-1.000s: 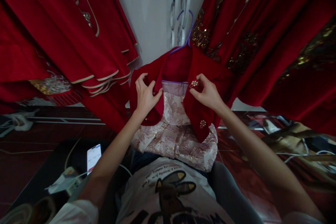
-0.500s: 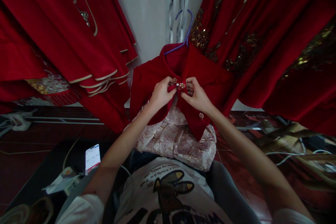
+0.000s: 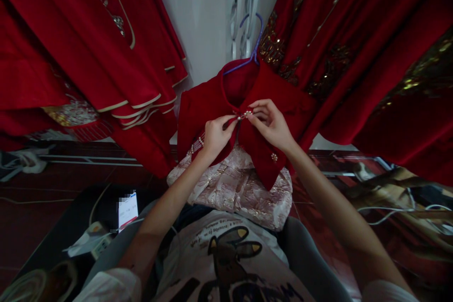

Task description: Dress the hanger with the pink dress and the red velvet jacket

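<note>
A red jacket (image 3: 200, 104) with a collar hangs on a purple hanger (image 3: 255, 52) in front of me. Its front lies over pinkish, shiny patterned fabric (image 3: 244, 188) on my lap. At the neck opening sits a beaded fastener (image 3: 244, 115). My left hand (image 3: 218, 136) pinches the fastener's left end between thumb and fingertips. From the other side, my right hand (image 3: 272, 122) grips its flower-shaped end with thumb and index finger, the other fingers curled. A second beaded flower (image 3: 274, 156) decorates the right front, and strung beads (image 3: 197, 144) show beside my left wrist.
Red garments (image 3: 134, 56) with cream edging hang at left; sequined red garments (image 3: 339, 71) hang at right. Behind is a white cabinet door with handles (image 3: 233, 23). A lit phone (image 3: 128, 212) and a power strip (image 3: 101, 245) lie at lower left. Cables run along the right.
My left hand has shifted slightly down, and my right hand has moved a little up and right. More of the fastener shows between my fingertips. The view has shifted slightly.
</note>
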`<state>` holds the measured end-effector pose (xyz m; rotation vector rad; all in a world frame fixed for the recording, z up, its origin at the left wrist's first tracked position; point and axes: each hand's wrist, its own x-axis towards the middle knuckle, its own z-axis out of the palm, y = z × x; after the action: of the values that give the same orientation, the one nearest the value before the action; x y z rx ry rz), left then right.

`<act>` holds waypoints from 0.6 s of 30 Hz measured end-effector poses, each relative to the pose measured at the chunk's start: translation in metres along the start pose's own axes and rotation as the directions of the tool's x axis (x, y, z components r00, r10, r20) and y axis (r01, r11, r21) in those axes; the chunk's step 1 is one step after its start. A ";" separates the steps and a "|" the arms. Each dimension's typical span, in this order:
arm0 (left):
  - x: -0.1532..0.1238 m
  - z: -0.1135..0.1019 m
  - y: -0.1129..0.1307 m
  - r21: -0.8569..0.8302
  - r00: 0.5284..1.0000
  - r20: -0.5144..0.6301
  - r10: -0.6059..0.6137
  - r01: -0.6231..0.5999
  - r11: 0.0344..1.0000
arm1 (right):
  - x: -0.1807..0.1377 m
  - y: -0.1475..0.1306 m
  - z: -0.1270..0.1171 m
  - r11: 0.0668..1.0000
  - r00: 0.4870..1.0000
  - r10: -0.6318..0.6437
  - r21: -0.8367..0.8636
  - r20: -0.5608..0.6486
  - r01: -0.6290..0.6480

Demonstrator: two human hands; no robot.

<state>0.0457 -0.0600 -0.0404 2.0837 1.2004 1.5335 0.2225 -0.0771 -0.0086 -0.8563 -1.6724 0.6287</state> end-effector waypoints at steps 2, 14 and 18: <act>0.002 -0.003 0.002 0.057 0.999 0.035 0.021 -0.023 0.998 | 0.003 -0.001 -0.004 1.000 0.999 0.003 -0.007 0.034 -0.003; 0.031 -0.011 0.015 0.097 0.942 0.331 0.053 -0.089 0.991 | 0.025 0.009 -0.018 0.994 0.985 0.019 -0.112 0.172 0.000; 0.032 -0.006 0.022 0.164 0.950 0.311 -0.032 -0.021 0.986 | 0.036 0.014 -0.026 0.996 0.966 0.085 -0.009 0.244 -0.085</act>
<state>0.0529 -0.0505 -0.0027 2.3170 1.2446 1.0754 0.2455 -0.0406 0.0086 -0.8809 -1.8620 0.8216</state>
